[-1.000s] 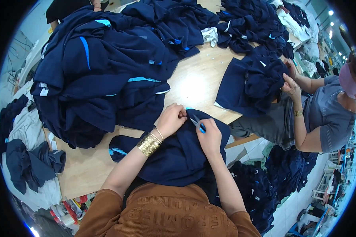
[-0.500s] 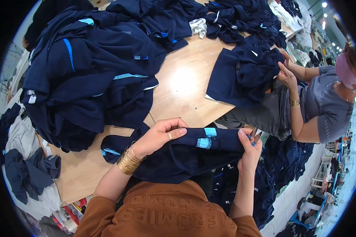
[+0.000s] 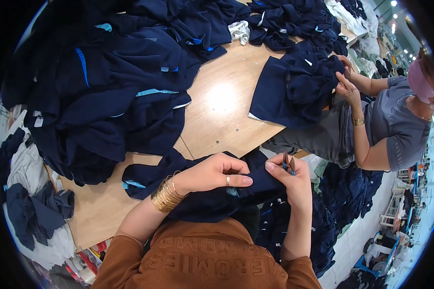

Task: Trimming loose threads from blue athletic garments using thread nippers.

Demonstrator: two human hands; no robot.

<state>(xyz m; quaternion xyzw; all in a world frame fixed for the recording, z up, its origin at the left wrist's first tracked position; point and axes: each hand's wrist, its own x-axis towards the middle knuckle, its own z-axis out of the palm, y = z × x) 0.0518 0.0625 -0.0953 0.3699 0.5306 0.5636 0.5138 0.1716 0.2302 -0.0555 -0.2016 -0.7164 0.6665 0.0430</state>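
Observation:
A navy garment (image 3: pixel 202 202) hangs between my hands over my lap, its left part lying on the table edge. My left hand (image 3: pixel 219 173) pinches its upper edge between thumb and fingers, with gold bangles on the wrist. A light-blue patch on the cloth is mostly hidden by that hand. Close by, my right hand (image 3: pixel 289 176) grips the same edge with thumb and fingers. Small thread snips (image 3: pixel 288 163) with dark blades and blue parts are tucked in that right hand, blades pointing up.
A large heap of navy garments (image 3: pixel 101 91) covers the table's (image 3: pixel 226 115) left and far side. Across at the right, a co-worker (image 3: pixel 386 120) in grey handles another navy garment (image 3: pixel 294 91). More dark clothes (image 3: pixel 345 207) are piled low at my right.
My left hand has slid right along the garment's edge, over the light-blue patch. My right hand has come slightly left, so the hands are closer together.

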